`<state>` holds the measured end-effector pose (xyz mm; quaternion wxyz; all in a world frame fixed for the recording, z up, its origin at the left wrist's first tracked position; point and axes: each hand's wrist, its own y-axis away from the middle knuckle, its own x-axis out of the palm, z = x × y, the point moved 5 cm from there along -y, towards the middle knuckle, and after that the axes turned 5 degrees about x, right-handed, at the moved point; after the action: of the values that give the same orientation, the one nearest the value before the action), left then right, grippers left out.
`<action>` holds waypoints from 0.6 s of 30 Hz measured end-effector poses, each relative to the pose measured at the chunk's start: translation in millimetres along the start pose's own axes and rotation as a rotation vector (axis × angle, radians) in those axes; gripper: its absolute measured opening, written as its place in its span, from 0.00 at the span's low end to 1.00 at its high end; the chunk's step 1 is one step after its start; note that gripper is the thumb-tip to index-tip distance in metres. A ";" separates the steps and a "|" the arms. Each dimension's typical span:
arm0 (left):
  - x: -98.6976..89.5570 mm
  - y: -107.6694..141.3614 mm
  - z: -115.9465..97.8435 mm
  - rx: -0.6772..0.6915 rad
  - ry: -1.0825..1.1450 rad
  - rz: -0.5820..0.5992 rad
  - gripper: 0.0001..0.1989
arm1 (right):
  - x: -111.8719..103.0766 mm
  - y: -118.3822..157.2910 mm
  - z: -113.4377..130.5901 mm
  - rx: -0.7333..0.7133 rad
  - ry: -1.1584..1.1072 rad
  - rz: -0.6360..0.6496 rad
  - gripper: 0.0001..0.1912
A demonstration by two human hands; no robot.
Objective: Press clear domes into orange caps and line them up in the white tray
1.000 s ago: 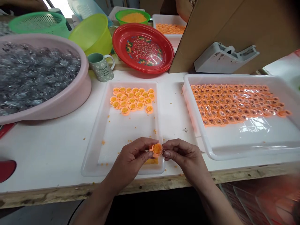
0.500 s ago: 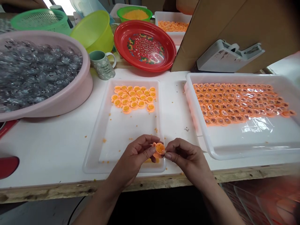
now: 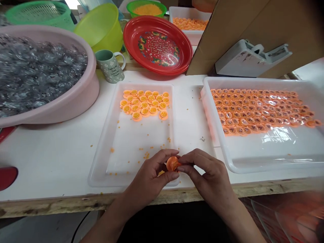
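A small orange cup (image 3: 172,163) is held over the near right corner of a white tray (image 3: 101,158). My left hand (image 3: 153,172) grips the cup between thumb and fingers. The fingertips of my right hand (image 3: 205,172) pinch its right side. The cup is tilted, its round orange underside toward the camera. Several rows of small orange cups with yellow filling (image 3: 144,104) stand in the far part of the tray, and yellow bits are scattered nearer. To the right, a larger white tray (image 3: 227,152) holds many orange cups with dark marks (image 3: 253,108).
On the left is a pink basin (image 3: 93,77) of clear plastic pieces. Behind stand a green mug (image 3: 110,67), a yellow-green bowl (image 3: 101,28), a red tray (image 3: 158,47) and a cardboard sheet (image 3: 240,20) with a white dispenser (image 3: 243,60). A red object (image 3: 7,178) lies at far left.
The cup in my hands has turned over from its yellow-filled opening to its underside. Yellow bits now lie in the tray near my left hand. The view has shifted slightly.
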<state>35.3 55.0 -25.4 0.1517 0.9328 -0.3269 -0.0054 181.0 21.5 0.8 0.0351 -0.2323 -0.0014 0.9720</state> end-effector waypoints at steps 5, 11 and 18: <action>-0.8 5.2 -7.6 0.070 -0.208 -0.065 0.14 | 1.9 6.1 0.0 -0.012 0.061 -0.105 0.06; 0.9 15.2 -11.7 0.189 -0.363 -0.032 0.17 | 4.3 17.1 4.4 -0.159 0.086 -0.101 0.11; 7.1 16.1 -18.7 0.323 -0.405 -0.029 0.17 | 2.9 20.6 12.2 -0.243 0.113 -0.082 0.16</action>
<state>33.1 44.0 -2.4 -0.0678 0.9294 -0.3340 -0.1418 171.5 1.4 10.0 0.0466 -0.2889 -0.1265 0.9478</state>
